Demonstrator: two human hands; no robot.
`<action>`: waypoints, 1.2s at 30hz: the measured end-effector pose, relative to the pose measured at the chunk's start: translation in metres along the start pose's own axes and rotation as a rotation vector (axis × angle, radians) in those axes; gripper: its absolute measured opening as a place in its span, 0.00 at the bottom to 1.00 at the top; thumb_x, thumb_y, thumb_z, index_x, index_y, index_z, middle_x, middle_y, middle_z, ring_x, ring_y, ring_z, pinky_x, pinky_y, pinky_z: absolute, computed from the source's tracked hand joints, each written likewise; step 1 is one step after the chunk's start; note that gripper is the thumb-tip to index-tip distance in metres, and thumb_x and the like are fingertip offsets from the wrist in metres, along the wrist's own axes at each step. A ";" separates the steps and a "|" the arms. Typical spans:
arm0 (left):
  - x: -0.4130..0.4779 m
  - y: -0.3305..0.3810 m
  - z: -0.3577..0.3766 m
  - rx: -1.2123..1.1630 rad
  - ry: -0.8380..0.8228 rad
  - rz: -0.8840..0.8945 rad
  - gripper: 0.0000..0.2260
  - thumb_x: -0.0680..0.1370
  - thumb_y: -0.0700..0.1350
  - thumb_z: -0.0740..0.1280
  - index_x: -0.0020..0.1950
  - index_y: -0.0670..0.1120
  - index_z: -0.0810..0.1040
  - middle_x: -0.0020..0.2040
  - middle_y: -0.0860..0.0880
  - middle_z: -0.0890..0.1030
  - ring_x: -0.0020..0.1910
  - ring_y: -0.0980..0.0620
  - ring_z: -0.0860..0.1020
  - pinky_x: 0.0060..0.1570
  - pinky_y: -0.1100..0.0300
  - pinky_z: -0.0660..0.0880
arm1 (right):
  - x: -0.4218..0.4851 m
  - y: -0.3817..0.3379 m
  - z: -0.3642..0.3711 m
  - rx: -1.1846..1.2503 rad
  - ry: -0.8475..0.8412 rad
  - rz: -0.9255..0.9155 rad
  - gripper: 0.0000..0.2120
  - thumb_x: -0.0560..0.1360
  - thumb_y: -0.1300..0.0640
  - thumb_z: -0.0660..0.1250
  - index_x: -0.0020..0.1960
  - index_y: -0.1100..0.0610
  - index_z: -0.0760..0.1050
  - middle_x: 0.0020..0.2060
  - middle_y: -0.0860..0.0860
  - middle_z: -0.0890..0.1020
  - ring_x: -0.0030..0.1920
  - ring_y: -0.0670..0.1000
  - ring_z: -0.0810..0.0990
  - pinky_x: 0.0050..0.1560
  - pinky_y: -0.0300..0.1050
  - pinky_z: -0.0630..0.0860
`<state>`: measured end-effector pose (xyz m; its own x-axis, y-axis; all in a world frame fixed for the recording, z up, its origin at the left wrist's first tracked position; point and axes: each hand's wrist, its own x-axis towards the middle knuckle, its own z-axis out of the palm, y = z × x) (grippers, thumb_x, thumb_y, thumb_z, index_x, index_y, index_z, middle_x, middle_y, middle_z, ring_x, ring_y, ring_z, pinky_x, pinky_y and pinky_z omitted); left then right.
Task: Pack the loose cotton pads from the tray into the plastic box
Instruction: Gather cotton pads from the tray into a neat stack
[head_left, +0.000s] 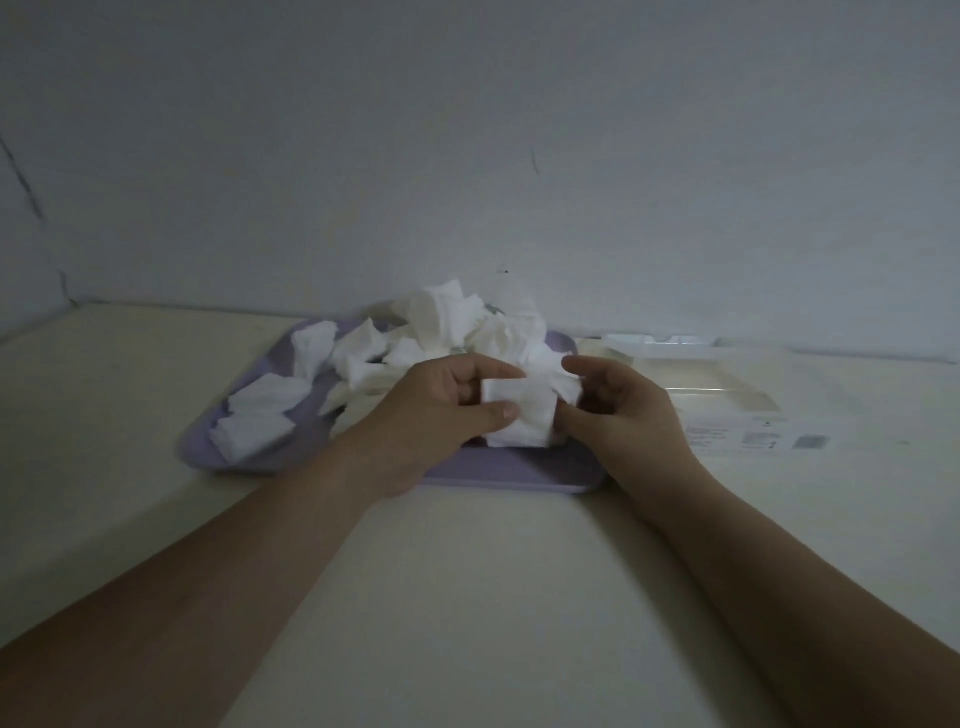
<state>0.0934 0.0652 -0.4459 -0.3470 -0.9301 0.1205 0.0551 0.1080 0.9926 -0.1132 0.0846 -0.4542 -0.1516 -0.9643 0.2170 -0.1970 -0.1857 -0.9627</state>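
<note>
A lilac tray (509, 475) lies on the pale table and carries several loose white cotton pads (452, 322), heaped highest at its back. Over the tray's front, my left hand (436, 415) pinches a small stack of cotton pads (522, 415) between thumb and fingers. My right hand (618, 410) grips the same stack from the right, its fingers curled round the edge. To the right of the tray stands the clear plastic box (727, 395), with its lid open toward the wall.
A grey wall rises just behind the tray and box. The table (467, 597) stretches toward me between my forearms. A printed label (753, 441) shows on the box's near side.
</note>
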 end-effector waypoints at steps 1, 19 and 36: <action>0.000 0.000 0.000 0.014 0.017 0.006 0.15 0.76 0.31 0.73 0.61 0.41 0.81 0.55 0.41 0.87 0.57 0.43 0.85 0.58 0.52 0.82 | -0.001 0.000 0.001 -0.001 -0.018 0.003 0.22 0.70 0.61 0.79 0.63 0.55 0.81 0.49 0.49 0.88 0.51 0.47 0.87 0.58 0.48 0.83; -0.001 -0.001 0.007 0.226 0.203 0.140 0.15 0.69 0.35 0.78 0.51 0.50 0.83 0.44 0.47 0.82 0.39 0.45 0.79 0.46 0.52 0.81 | -0.005 0.000 0.003 -0.301 -0.130 -0.228 0.26 0.72 0.58 0.77 0.67 0.43 0.76 0.56 0.40 0.83 0.55 0.40 0.81 0.58 0.35 0.77; 0.002 -0.009 0.016 0.993 0.233 0.153 0.23 0.73 0.40 0.67 0.69 0.49 0.75 0.68 0.52 0.75 0.67 0.48 0.70 0.67 0.57 0.69 | 0.001 0.014 0.010 -0.474 -0.132 -0.433 0.17 0.83 0.53 0.62 0.71 0.48 0.76 0.57 0.49 0.75 0.56 0.41 0.75 0.61 0.27 0.68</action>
<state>0.0774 0.0685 -0.4541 -0.2056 -0.9156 0.3456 -0.7515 0.3739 0.5435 -0.1063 0.0791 -0.4689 0.1512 -0.8415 0.5187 -0.6235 -0.4884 -0.6105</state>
